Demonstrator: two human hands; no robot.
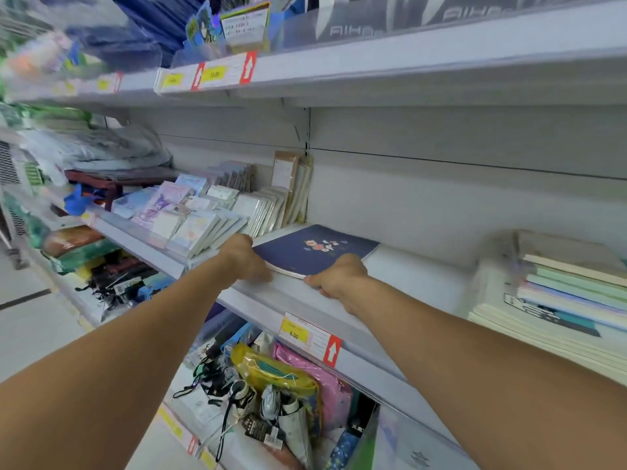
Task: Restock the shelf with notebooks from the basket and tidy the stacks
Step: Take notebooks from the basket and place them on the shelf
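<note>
A navy notebook [314, 251] with a floral motif is held flat on the white shelf [403, 276], near its front edge. Its left corner is gripped by the left hand [246, 257] and its near edge by the right hand [337, 276], fingers curled around it. A pastel stack [563, 293] lies to the right, small pads [210, 212] to the left.

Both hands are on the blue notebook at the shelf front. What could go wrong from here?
1. The blue notebook lies askew, near corner at the shelf lip; if the left hand or right hand lets go early, it may slide off.
2. Pushing it leftward could knock the leaning notepads.
</note>
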